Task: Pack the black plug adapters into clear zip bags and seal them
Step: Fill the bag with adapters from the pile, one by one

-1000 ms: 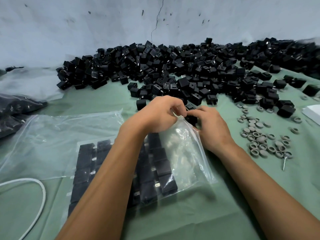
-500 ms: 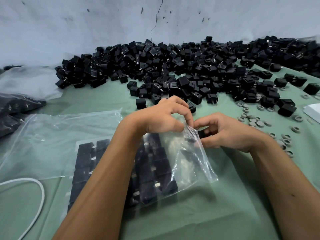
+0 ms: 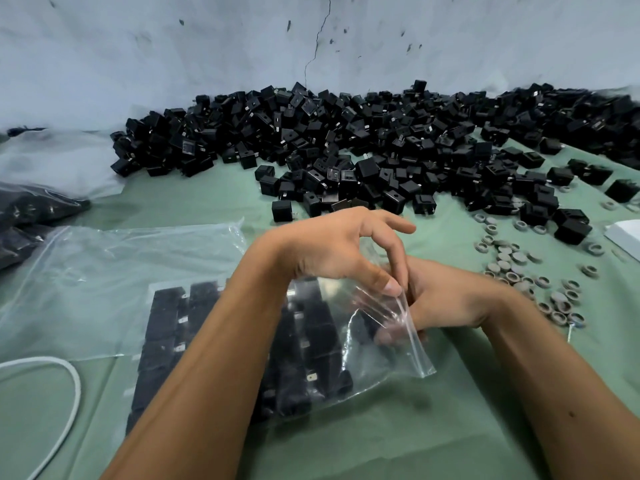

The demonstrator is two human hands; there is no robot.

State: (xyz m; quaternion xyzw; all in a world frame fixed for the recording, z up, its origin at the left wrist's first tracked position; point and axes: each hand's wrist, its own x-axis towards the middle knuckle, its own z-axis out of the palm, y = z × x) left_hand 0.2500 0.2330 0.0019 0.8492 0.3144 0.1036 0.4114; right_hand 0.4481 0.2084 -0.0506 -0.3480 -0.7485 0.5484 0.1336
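A clear zip bag (image 3: 388,344) lies in front of me, holding rows of black plug adapters (image 3: 311,327). My left hand (image 3: 332,251) pinches the bag's upper lip between thumb and forefinger and lifts it. My right hand (image 3: 446,299) reaches into the bag's mouth, its fingers seen through the plastic; whether they hold an adapter I cannot tell. A big heap of loose black plug adapters (image 3: 363,147) stretches along the wall at the back.
Empty clear bags (image 3: 104,271) lie spread at left. Filled dark bags (image 3: 27,216) sit at the far left edge. Several small grey rings (image 3: 526,271) are scattered at right. A white cord (image 3: 69,382) loops at lower left. The green cloth (image 3: 398,438) covers the table.
My right hand has moved toward me from the heap and gone into the bag's mouth. My left hand has lifted the bag's lip higher and spread its fingers.
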